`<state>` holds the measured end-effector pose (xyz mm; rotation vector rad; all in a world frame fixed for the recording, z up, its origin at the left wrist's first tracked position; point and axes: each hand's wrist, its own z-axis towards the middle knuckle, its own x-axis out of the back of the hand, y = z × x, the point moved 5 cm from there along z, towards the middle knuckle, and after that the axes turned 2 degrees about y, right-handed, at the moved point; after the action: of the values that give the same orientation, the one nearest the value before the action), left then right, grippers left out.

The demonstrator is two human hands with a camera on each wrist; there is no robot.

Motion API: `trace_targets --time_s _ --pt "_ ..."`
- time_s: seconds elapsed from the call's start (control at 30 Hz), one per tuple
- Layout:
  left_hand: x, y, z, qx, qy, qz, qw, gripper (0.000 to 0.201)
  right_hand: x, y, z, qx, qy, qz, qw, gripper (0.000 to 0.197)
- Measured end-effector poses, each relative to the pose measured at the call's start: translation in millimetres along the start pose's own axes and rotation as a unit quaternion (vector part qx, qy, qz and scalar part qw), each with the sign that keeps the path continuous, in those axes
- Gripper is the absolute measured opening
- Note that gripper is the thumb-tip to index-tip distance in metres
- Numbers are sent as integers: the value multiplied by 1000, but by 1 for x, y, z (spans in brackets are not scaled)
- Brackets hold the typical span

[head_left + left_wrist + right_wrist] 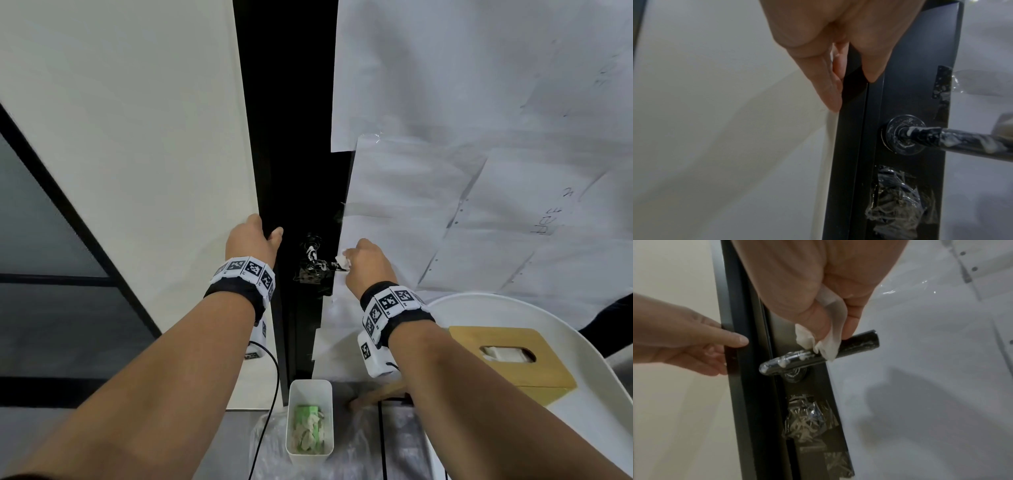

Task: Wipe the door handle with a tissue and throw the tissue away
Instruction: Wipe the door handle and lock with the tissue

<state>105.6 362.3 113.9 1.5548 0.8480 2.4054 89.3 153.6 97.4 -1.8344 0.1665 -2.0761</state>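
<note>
White tissue [828, 344] pinched in right hand [818, 288] fingers against door handle [859, 341]; left hand [684, 340] grips door edge [740, 378]

The door handle [857, 344] looks like glossy black metal, smeared with white foamy blobs near its round base plate [904, 134], which is shiny too. The door frame [857, 146] is smooth matt black. Crinkly clear plastic wrap [809, 418] is taped below the handle and catches the light. The tissue [828, 347] is soft white paper, crumpled. Paper sheets [479, 102] on the door to the right look thin and creased. The tissue box [513, 359] is pale wood, sitting on a smooth white table [582, 342]. The bin [310, 387] on the near floor is matt white plastic.
</note>
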Motion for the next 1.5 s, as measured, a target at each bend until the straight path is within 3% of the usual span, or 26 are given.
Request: trace_targets --time_s 0.23,0.33,0.47,0.6,0.83,1.03,1.23,1.4,1.5 --pt "0 1 0 -3 6 -4 1000 37 -9 -15 -2 42 -29 -8 999 26" --pt "0 1 0 -3 6 -2 1000 37 -4 -10 -1 27 -21 15 999 29" --pt "1 1 -1 0 0 -9 1000 37 3 6 1 -15 13 -3 1000 48" --pt "1 1 -1 0 -1 -8 1000 36 -2 6 2 -21 3 6 1000 47" --pt "0 1 0 0 0 -6 1000 37 -11 -16 -1 41 -20 18 999 38" --pt "2 3 -2 0 -1 -3 1000 35 -3 -2 -2 3 22 44 999 46" --pt "1 2 -1 -2 0 -4 1000 35 -7 -17 -5 44 -8 42 998 35" --pt "2 1 -1 0 -2 -1 1000 34 6 6 -4 -11 41 23 999 47" --pt "1 2 -1 2 -3 0 1000 34 3 6 -6 -15 37 18 999 39"
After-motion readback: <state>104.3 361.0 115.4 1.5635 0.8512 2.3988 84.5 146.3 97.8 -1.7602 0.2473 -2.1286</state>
